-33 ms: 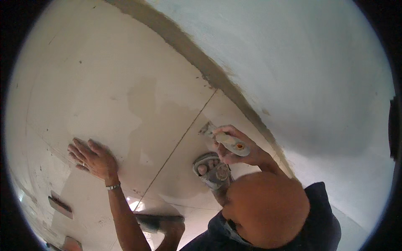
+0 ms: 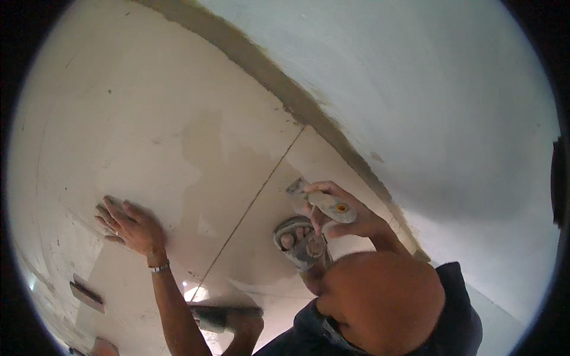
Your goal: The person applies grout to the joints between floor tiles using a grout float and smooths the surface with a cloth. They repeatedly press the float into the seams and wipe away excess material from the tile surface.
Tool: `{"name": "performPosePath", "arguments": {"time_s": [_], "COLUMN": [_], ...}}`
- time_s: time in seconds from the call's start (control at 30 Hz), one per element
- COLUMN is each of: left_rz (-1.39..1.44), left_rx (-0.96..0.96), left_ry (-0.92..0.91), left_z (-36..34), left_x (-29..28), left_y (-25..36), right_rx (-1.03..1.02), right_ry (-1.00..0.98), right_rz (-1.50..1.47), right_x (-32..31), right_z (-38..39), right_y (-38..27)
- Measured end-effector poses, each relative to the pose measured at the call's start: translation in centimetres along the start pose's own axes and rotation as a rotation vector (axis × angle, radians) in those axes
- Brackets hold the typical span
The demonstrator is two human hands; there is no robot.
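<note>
My left hand (image 2: 132, 230) lies flat on the pale floor tile (image 2: 119, 142), fingers spread, with a band round its wrist. My right hand (image 2: 341, 207) is closed round the pale, dirty handle of a putty knife (image 2: 332, 206). The knife's short, smeared blade (image 2: 295, 186) points left, over or on the tile; I cannot tell whether it touches. Just below that hand is my sandalled foot (image 2: 300, 240). A thin dark joint (image 2: 255, 202) between tiles runs slantwise between my two hands.
A brown band of mortar (image 2: 261, 65) follows the floor's edge along the pale blue-grey wall (image 2: 404, 89). My other sandal (image 2: 228, 314) is at the bottom. A flat brown piece (image 2: 87, 293) lies at lower left. Damp patches darken the middle tiles.
My right hand and the putty knife have shifted slightly, and the blade now sits a little lower and to the right. My left hand stays flat on the tile.
</note>
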State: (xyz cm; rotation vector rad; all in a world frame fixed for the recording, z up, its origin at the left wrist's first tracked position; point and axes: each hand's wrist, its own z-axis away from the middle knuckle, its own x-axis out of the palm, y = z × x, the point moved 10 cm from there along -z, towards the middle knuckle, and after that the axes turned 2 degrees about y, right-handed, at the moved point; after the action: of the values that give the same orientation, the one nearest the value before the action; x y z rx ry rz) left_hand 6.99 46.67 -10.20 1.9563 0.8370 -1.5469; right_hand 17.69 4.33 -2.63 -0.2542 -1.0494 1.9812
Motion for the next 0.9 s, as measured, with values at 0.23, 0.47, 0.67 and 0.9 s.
{"name": "performPosePath", "arguments": {"time_s": [0.23, 0.47, 0.67, 0.9], "left_rz": [1.054, 1.222, 1.306, 1.365], "left_rx": [0.633, 0.219, -0.222, 0.373], "left_ry": [-0.811, -0.873, -1.247, -0.708], "left_z": [10.6, 13.1, 14.9, 12.8], "left_x": [-4.1, -2.5, -0.9, -11.7], "left_y": [25.0, 31.2, 28.9, 28.5], "right_rx": [0.124, 0.254, 0.256, 0.156], "right_ry": [0.134, 0.466, 0.476, 0.498], "right_rz": [-0.108, -0.46, -0.713, -0.796], "right_x": [-2.8, -2.1, -2.4, -4.2], "right_z": [3.1, 1.4, -3.1, -6.3], "right_y": [5.8, 7.4, 7.4, 5.1]}}
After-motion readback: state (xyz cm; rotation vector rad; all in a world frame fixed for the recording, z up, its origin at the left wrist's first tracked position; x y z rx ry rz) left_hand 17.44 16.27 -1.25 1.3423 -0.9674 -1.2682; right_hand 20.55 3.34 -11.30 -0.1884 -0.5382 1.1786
